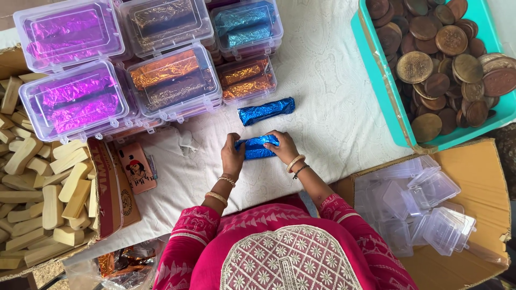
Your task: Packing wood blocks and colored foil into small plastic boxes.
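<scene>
1. White embossed cloth (322, 80) covers the table where I work.
2. My left hand (232, 156) and right hand (283, 146) both close around a blue foil roll (257, 147), one at each end, on the cloth before me.
3. Another blue roll (266, 110) lies just beyond it.
4. Clear boxes (172, 80) of foil rolls stack at far left; a teal tray (376, 80) of brown discs sits at far right.

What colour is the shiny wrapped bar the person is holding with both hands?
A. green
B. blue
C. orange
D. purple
B: the left hand and the right hand grip the ends of a shiny blue foil-wrapped bar on the white cloth, and a second blue wrapped bar lies just beyond it.
</scene>
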